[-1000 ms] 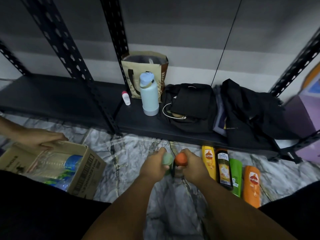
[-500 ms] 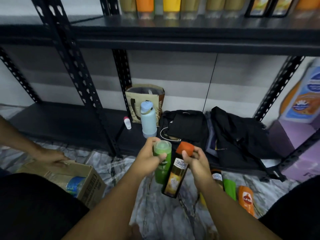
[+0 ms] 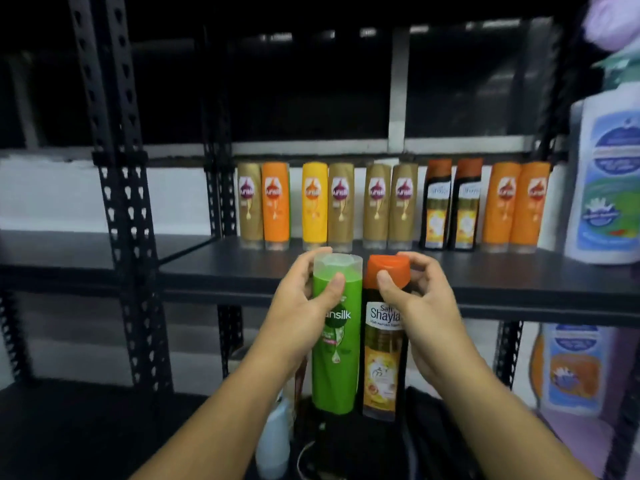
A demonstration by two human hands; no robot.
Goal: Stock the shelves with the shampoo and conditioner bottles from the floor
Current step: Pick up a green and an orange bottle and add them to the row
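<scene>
Near: your left hand (image 3: pixel 301 306) is gripping the green bottle (image 3: pixel 336 355) just under its cap. Your right hand (image 3: pixel 420 306) is pinching the dark bottle (image 3: pixel 382 358) by its orange cap (image 3: pixel 389 266). Both are hanging upright at the shelf (image 3: pixel 225 268) edge. You should be lifting the bases clear of the lip and aiming for bare board short of the standing row (image 3: pixel 394 202).

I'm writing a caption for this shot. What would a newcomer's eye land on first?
Dead centre, two upright bottles held side by side: a bright green plastic shampoo bottle in the left hand and a dark bottle with an orange cap in the right hand, each grip near the cap. Behind them a row of mostly gold, orange and yellow bottles stands along the back of the black metal shelf.
</scene>
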